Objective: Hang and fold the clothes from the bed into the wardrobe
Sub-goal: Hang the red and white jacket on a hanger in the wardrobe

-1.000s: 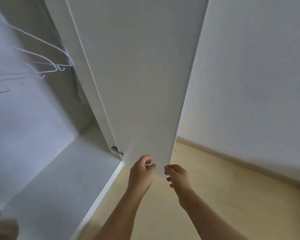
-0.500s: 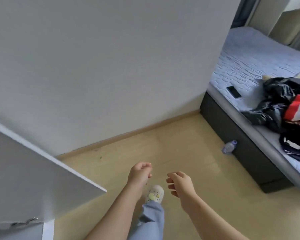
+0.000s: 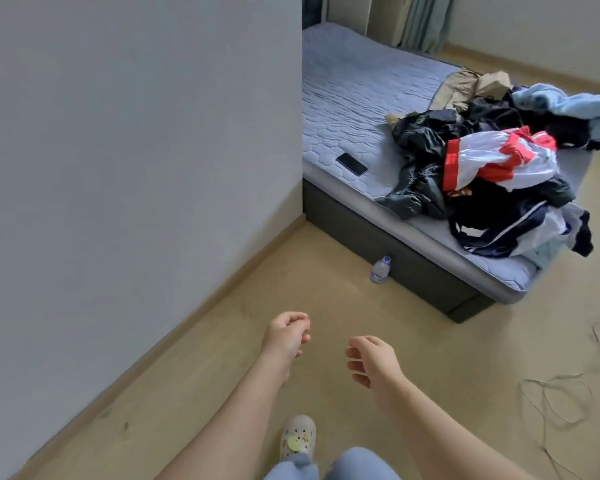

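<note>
A heap of clothes [image 3: 499,161] lies on the right end of the bed [image 3: 354,98], with black, white-and-red, navy, tan and light blue garments mixed together. My left hand [image 3: 286,336] and my right hand [image 3: 373,360] hang in front of me over the floor, well short of the bed. Both have loosely curled fingers and hold nothing. The wardrobe is out of view.
A black phone [image 3: 352,163] lies on the mattress near the bed's front edge. A small plastic bottle [image 3: 380,270] stands on the floor against the dark bed base. A white wall [image 3: 136,168] runs along the left. Thin wires [image 3: 551,403] lie on the floor at right. My shoe [image 3: 298,439] shows below.
My view has swung right from the wardrobe door to the bed and clothes heap. Both hands stayed empty, and the wardrobe door has left the frame.
</note>
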### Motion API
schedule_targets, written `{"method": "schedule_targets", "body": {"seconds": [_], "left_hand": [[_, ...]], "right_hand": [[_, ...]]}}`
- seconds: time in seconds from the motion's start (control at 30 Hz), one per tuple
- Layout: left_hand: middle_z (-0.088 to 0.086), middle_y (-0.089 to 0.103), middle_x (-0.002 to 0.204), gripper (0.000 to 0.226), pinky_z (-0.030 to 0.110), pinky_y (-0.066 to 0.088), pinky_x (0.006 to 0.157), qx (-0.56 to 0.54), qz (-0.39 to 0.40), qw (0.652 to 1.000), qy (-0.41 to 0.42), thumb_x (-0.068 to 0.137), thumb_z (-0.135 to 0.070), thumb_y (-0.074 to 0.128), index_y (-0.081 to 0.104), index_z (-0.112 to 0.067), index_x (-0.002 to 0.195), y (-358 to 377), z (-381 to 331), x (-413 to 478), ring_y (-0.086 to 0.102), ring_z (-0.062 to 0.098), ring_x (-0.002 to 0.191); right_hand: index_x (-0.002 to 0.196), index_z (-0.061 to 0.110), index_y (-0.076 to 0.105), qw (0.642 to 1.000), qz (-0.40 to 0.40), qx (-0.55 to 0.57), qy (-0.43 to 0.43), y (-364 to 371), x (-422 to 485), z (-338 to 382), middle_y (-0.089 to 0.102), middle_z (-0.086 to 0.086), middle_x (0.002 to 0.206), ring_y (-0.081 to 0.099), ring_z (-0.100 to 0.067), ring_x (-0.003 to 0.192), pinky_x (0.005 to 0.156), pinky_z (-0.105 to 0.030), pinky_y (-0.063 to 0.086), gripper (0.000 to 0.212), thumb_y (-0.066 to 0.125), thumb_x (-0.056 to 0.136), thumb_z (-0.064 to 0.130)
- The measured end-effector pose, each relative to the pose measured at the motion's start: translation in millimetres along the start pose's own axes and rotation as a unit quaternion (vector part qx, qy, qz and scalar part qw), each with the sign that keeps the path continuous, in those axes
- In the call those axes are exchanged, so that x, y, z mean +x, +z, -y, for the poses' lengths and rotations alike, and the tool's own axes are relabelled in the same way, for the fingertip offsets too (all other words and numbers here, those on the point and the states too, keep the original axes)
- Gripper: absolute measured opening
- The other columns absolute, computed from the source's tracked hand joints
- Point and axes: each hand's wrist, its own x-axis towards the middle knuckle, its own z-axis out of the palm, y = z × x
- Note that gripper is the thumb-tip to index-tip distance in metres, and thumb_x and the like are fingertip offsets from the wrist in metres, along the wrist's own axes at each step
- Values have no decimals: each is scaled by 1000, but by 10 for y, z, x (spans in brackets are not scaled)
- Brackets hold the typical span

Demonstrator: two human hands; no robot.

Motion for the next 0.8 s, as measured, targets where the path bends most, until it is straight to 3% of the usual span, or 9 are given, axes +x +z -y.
{"method": "schedule_targets", "body": {"seconds": [0.37, 0.8], "left_hand": [[-3, 56, 73, 18, 23, 33, 55, 119, 120, 986, -10, 91, -10, 48, 55, -21, 79, 1400, -630, 628, 54, 8, 62], [-3, 59, 78, 14, 24, 38, 63, 147, 134, 980, -8, 93, -14, 47, 57, -21, 86, 3691, -1576, 1317, 58, 9, 70]], "right_hand": [[75, 12, 53, 976, -102, 187, 37, -1059, 708, 448, 49, -3, 64, 39, -15, 51, 49, -22, 29, 14, 54, 87, 7], [78, 13, 56, 973, -130, 190, 31, -3137, 1980, 1620, 55, -3, 69, 44, -14, 52, 48, -19, 32, 12, 55, 89, 10]]}}
